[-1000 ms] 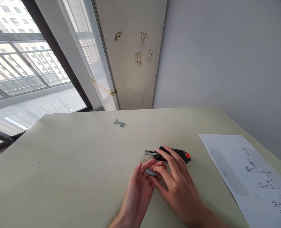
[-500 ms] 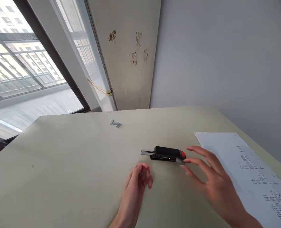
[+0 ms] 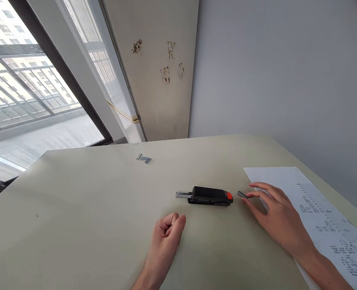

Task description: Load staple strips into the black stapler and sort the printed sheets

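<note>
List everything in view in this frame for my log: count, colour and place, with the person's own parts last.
Stapler: 1, black with red end, mid-table, metal rail sticking out leftward
Held staple strip: 1, grey, between right fingertips
Loose staple strips: 3, grey, far part of table
Small staple-like bit: 1, greyish, left on table
Printed sheet: 1, white with dark print, right on table
Table: 1, pale cream-green, under these
Window: 1, dark-framed, upper left
Cord: count unclear, yellowish, left of panel
Panel: 1, beige with brown patches, behind table
Wall: 1, grey-blue, upper right
Left hand: 1, bare, closed, near side of stapler
Right hand: 1, bare, right of stapler
</note>
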Tool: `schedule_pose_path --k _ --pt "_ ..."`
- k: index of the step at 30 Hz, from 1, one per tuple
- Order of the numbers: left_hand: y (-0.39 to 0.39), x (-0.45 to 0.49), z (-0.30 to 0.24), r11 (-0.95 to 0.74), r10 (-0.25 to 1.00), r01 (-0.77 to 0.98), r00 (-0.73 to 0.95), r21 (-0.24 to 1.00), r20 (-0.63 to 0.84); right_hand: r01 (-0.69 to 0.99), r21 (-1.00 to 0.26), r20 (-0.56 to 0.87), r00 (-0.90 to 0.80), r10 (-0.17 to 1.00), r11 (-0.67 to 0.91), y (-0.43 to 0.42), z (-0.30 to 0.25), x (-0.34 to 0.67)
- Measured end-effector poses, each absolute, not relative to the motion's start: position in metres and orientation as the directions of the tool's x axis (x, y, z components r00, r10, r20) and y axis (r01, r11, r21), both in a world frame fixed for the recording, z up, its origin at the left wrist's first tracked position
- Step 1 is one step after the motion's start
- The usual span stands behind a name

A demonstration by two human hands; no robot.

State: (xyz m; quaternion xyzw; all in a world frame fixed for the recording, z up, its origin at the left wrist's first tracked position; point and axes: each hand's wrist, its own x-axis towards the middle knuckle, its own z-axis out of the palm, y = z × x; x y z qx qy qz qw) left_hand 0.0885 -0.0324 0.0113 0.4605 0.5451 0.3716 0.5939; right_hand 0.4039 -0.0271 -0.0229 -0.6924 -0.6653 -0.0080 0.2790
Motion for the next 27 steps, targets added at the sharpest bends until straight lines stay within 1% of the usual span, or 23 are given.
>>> schedule_pose_path --k 5,8,19,27 --pt "-0.027 0.084 0.012 0.298 0.952 0.079 0.054 0.951 -0.302 0.949 -0.315 0.407 0.124 0.905 0.011 -0.025 -0.03 0.408" --pt "-0.027 0.084 0.008 0.306 0.951 0.087 0.024 0.948 -0.309 0.952 -0.307 0.419 0.137 0.898 -0.001 -0.025 -0.029 0.409" --pt "-0.028 0.088 0.017 0.306 0.949 0.102 0.042 0.947 -0.311 0.949 -0.315 0.394 0.157 0.906 -0.027 -0.027 -0.032 0.406" --pt "-0.028 0.086 0.015 0.305 0.949 0.124 0.04 0.944 -0.312 0.956 -0.294 0.433 0.151 0.889 -0.019 -0.024 -0.029 0.404"
